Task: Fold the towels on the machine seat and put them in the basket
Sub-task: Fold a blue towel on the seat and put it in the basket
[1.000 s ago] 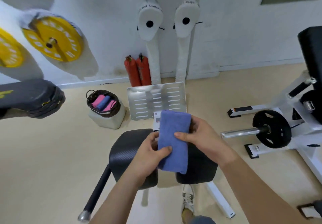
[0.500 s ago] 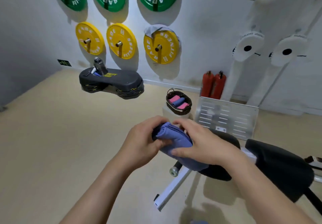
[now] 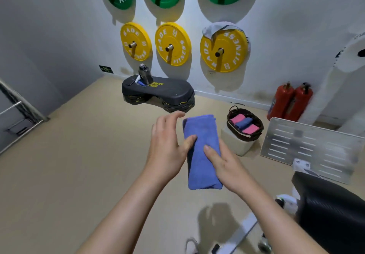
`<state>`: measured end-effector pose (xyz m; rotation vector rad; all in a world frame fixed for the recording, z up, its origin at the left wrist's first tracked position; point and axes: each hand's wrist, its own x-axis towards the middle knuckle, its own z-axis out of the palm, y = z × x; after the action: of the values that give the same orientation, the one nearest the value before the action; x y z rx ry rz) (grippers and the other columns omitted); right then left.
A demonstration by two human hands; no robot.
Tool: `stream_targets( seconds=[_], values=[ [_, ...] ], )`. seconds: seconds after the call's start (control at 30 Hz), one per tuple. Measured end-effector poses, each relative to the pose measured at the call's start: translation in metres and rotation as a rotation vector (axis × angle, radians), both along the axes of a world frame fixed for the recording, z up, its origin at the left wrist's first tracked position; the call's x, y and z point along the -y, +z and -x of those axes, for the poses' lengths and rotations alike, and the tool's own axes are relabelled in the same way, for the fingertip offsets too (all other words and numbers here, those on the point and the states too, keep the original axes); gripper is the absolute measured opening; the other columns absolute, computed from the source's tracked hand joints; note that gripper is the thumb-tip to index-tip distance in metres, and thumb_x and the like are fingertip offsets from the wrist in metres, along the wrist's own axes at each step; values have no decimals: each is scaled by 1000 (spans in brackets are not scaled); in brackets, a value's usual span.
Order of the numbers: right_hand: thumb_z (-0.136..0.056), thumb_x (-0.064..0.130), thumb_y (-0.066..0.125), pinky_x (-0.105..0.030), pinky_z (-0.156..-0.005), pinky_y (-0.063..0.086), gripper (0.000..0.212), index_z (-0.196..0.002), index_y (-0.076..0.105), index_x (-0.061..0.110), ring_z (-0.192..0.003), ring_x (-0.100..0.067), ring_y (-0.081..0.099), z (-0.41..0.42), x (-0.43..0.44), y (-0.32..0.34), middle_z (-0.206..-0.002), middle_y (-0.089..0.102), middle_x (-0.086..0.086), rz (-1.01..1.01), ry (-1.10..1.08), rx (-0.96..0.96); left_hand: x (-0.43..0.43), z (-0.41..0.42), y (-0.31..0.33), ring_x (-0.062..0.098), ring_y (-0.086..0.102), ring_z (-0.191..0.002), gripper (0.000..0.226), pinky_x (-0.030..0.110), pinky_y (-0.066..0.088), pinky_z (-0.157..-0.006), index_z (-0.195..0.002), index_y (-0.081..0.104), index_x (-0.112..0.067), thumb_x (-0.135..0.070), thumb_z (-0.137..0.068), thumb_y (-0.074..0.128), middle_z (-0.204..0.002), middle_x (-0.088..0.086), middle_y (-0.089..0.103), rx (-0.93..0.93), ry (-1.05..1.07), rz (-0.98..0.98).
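Note:
A folded blue towel is held flat in the air over the beige floor. My right hand grips its right edge, thumb on top and fingers hidden beneath. My left hand has its fingers spread straight, and only the thumb touches the towel's left edge. The dark wicker basket stands on a white block to the right of the towel and beyond it, holding rolled pink and blue towels. The black machine seat is at the lower right with no towel visible on it.
A black step platform with a bottle sits by the wall. Two red extinguishers and a metal footplate stand right of the basket. Yellow and green weight plates hang on the wall, one with a grey cloth. A metal rail is at the far left.
The view has swung left, away from the seat. The towel, bunched between both hands, now lies flat and long. My left hand's fingers have spread off it.

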<state>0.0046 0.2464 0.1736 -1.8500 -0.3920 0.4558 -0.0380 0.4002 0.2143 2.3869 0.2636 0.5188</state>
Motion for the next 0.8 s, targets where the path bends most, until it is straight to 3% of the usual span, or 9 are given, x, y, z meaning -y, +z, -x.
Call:
stream_targets(
  seconds=[0.07,0.13,0.23,0.33,0.43,0.53,0.6,0.7,0.8],
  values=[
    [-87,43,47,-40,-86,53,28,-108,57,26,-97,-18,66,-34,-28,-6,-106,68,0,-217,-194,-193,-11,-23,-4,10,44,-114,61,29,40,-94,-126,36,-36,-41,-77,72,-122,-14,39,-70,6,47],
    [-96,26,44,-24,-71,53,22,-112,58,20,-94,-15,67,-63,-49,-4,-107,69,-1,-329,-322,-293,-18,-38,-12,5,51,-105,60,28,46,-88,-121,31,-41,-47,-76,71,-118,-14,44,-247,-47,201],
    [-98,26,45,-18,-67,50,22,-116,58,22,-94,-9,68,-100,-78,-3,-108,70,5,-392,-395,-348,-44,-74,-18,10,65,-88,54,32,52,-89,-112,39,-42,-42,-71,75,-94,-7,64,-352,-31,738],
    [-98,31,49,-10,-60,46,23,-118,57,24,-80,1,66,-131,-96,-6,-108,70,7,-363,-404,-342,-71,-120,-24,19,68,-79,46,42,53,-91,-107,45,-37,-26,-73,73,-69,-11,68,-325,-13,909],
    [-97,31,52,-12,-52,42,19,-115,56,24,-59,3,63,-163,-109,-12,-94,70,7,-358,-457,-349,-97,-167,-35,18,62,-69,43,45,53,-89,-106,45,-34,-16,-75,69,-70,-5,66,-396,-85,888],
    [-95,23,57,-13,-51,46,16,-110,54,19,-61,-3,67,-201,-127,-21,-80,69,4,-333,-576,-318,-122,-220,-51,15,58,-65,41,45,53,-86,-106,44,-35,-23,-71,62,-71,-5,66,-582,-237,816],
    [-93,23,60,-21,-58,51,18,-108,54,17,-67,-10,69,-228,-140,-30,-74,69,4,-246,-657,-284,-139,-258,-61,10,56,-64,35,33,51,-73,-107,44,-34,-28,-76,61,-76,-8,66,-659,-352,667],
    [-91,19,63,-28,-58,46,17,-103,52,13,-54,-9,58,-271,-156,-42,-55,55,9,-198,-824,-274,-164,-319,-72,1,53,-88,34,21,43,-76,-109,46,-36,-32,-81,64,-98,-17,56,-502,-532,264],
    [-88,18,65,-35,-60,48,21,-99,48,18,-66,-26,61,-311,-165,-52,-77,63,-19,-188,-981,-296,-169,-371,-73,1,45,-103,40,11,36,-86,-114,55,-35,-32,-77,68,-112,-20,47,-270,-837,4]
  ],
)
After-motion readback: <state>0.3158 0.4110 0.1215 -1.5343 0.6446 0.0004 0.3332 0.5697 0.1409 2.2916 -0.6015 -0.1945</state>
